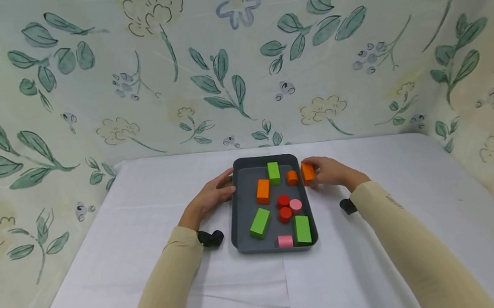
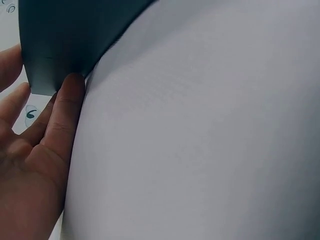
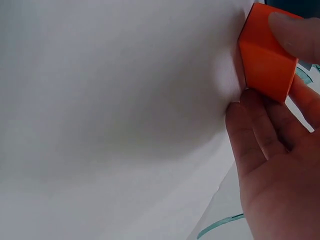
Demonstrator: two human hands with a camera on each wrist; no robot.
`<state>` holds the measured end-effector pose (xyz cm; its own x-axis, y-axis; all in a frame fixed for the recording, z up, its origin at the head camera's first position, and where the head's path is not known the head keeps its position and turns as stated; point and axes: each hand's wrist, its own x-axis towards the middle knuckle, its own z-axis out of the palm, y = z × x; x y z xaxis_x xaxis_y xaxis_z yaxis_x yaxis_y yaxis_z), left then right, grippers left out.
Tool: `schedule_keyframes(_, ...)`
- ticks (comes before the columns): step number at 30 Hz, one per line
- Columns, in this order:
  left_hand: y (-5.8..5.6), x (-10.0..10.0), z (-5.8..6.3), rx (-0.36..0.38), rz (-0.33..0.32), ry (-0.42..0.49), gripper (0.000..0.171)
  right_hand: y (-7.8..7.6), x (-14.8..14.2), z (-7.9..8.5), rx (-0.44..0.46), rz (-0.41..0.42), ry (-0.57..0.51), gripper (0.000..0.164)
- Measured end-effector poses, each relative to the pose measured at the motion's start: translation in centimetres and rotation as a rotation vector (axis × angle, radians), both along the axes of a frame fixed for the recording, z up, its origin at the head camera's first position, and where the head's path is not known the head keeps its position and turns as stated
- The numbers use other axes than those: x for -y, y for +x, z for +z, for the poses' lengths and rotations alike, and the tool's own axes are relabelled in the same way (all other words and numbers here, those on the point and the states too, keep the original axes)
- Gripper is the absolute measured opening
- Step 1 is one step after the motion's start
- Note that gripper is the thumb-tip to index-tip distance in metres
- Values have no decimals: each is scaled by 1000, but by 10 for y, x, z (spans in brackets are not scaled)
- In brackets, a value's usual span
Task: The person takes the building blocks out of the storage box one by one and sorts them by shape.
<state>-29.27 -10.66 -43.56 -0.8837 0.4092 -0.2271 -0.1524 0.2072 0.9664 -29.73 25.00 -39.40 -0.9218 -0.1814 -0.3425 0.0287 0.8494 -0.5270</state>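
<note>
A dark grey tray [image 1: 248, 173] lies on the white-covered table with coloured blocks inside. My left hand [image 1: 212, 195] rests at the tray's left side, its fingertips against the outer wall, as the left wrist view shows. Just outside the tray's right edge, my right hand [image 1: 328, 171] holds an orange rectangular block [image 1: 308, 174] between thumb and fingers. In the right wrist view this orange block [image 3: 270, 62] is low at the white cloth, the thumb on one face and fingertips at its lower end.
Inside the tray are another orange block [image 1: 263, 192], an orange cylinder [image 1: 292, 178], green blocks [image 1: 259, 223], red cylinders [image 1: 284, 214] and pink cylinders [image 1: 285, 241]. Behind the table hangs a floral cloth [image 1: 241, 86]. White cloth [image 1: 166, 179] surrounds the tray.
</note>
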Motion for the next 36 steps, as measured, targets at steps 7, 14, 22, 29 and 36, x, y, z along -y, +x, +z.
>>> schedule_keyframes(7, 1, 0, 1, 1, 10, -6, 69, 2, 1, 1, 0, 4, -15, 75)
schedule_keyframes(14, 2, 0, 4, 2, 18, 2, 69, -1, 2, -3, -6, -5, -24, 76)
schedule_keyframes(22, 3, -1, 2, 0, 11, 6, 68, 4, 3, 4, 20, 37, -22, 87)
schedule_keyframes(29, 4, -2, 1, 9, 18, -6, 69, 7, 3, 24, -58, 102, 24, 89)
schedule_keyframes(36, 3, -3, 2, -5, 17, -8, 69, 11, 7, 42, -148, 143, 37, 78)
